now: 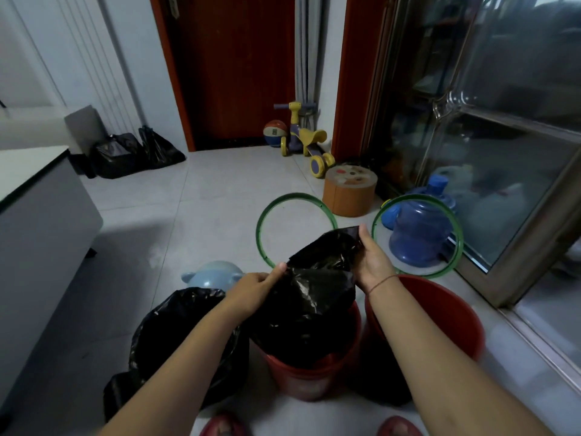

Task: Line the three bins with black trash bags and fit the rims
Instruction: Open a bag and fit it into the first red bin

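Three bins stand on the floor in front of me. The left bin [176, 335] is covered by a black bag draped over its top. Over the middle red bin [311, 379] I hold a black trash bag [314, 297] by its upper edge. My left hand [254, 289] pinches the bag's left side and my right hand [371, 259] grips its right corner. The bag's lower part hangs into the middle bin. The right red bin [446, 319] stands bare. Two green rims lie flat on the floor beyond, one [261, 234] in the centre and one [452, 215] to the right.
A blue water jug [418, 228] stands inside the right rim. An orange round stool [349, 193], a toy tricycle [305, 143] and a ball [275, 132] sit near the door. A pale blue toy [213, 275] lies behind the left bin. Filled black bags [135, 155] rest at far left.
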